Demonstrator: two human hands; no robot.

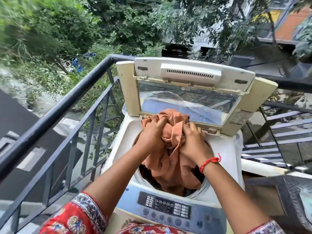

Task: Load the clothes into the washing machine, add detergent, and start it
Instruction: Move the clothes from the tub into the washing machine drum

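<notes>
Both fists clenched on orange cloth (170,149) — left hand (152,132), right hand (192,141) | over washing machine (168,196) drum, lid (189,92) raised — railing (55,112) alongside

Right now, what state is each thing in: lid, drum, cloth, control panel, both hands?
Lid: raised, propped open.
Drum: open, partly filled.
Orange cloth: bunched, hanging into the drum.
Control panel: untouched; display unreadable.
Left hand: fingers shut on the cloth.
Right hand: fingers shut on the cloth.
</notes>
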